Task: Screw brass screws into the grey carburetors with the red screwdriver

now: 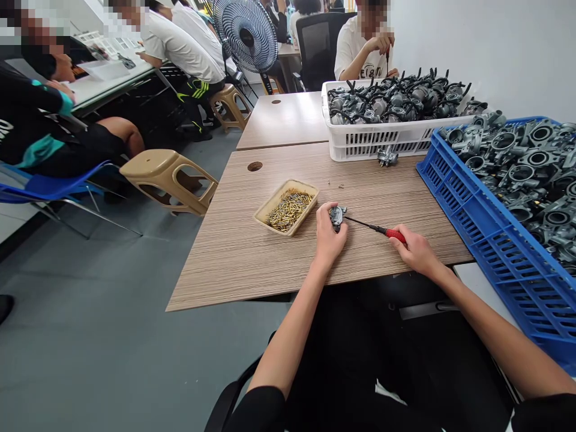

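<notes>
My left hand [330, 235] is closed around a small grey metal carburetor body [337, 217], steadying it on the wooden table. In my right hand [416, 249] is a screwdriver [395, 233] with a red and black handle. Its thin dark shaft points left, and the tip reaches the right side of the carburetor; whether it sits in a screw is too small to tell. Just left of my left hand lies a shallow cream tray [260, 217] full of small brass-coloured parts [288, 211]. A few tiny loose pieces [341, 186] lie on the table beyond the carburetor.
A white crate [355, 144] of carburetors with black hoses stands at the back, one carburetor [387, 156] in front of it. At right, a blue crate [477, 222] holds many metal bodies. A person [355, 51] works opposite. Stool [153, 165] and fan [246, 37] stand left.
</notes>
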Tool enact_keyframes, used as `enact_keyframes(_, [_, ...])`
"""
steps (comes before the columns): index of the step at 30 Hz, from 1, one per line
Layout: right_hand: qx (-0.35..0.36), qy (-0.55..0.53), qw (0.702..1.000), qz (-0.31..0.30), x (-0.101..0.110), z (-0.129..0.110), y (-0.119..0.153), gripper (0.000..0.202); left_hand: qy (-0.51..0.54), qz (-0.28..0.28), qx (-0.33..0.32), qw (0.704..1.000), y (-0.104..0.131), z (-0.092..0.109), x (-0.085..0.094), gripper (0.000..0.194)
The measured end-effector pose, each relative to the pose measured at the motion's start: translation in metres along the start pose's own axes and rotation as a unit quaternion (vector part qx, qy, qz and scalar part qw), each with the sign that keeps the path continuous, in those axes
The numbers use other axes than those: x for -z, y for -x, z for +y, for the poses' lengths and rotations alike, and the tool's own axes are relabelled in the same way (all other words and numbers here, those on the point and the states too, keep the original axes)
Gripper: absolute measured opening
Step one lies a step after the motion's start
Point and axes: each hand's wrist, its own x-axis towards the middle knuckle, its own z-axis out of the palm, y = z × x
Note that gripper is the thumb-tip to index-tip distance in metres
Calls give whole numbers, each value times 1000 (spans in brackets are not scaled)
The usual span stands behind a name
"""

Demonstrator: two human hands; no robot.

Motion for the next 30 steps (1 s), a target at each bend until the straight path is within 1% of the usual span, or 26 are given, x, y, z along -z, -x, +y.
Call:
enact_keyframes(8, [7,15,1000,3,-1,1,0,29,-5,1,-8,1000,1,-2,0,52])
enact_keyframes(30, [12,53,998,-16,-1,-1,1,29,-5,3,-17,1000,0,-2,0,52])
